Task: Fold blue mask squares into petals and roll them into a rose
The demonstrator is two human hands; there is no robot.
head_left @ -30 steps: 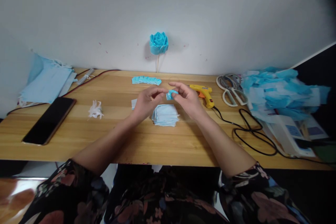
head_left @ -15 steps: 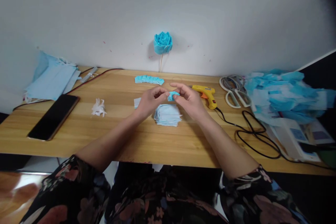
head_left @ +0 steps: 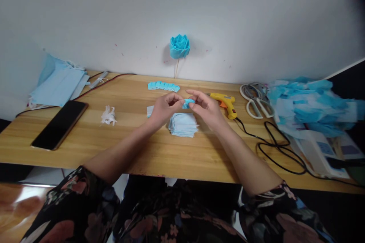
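Between my two hands is a small folded piece of blue mask fabric [head_left: 187, 103]. My left hand [head_left: 167, 108] pinches its left side with thumb and fingers. Thumb and fingertips of my right hand [head_left: 207, 107] close on its right side. Just below lies a stack of pale blue cut fabric squares [head_left: 183, 125]. A single pale piece [head_left: 149, 111] shows partly from behind my left hand. Farther back, several folded blue pieces [head_left: 163, 86] overlap in a row. A blue fabric rose [head_left: 179, 46] on a thin stick stands against the wall.
A yellow glue gun [head_left: 224, 101] with a black cord lies right of my hands, beside white-handled scissors [head_left: 259, 108]. Blue fabric scraps [head_left: 310, 102] are heaped at the far right. Leftward are white strips [head_left: 108, 115], a black phone [head_left: 59, 125] and face masks [head_left: 58, 83].
The whole view has shifted slightly, with table items appearing a little farther right. Both hands keep their pinch on the blue piece, with barely any movement.
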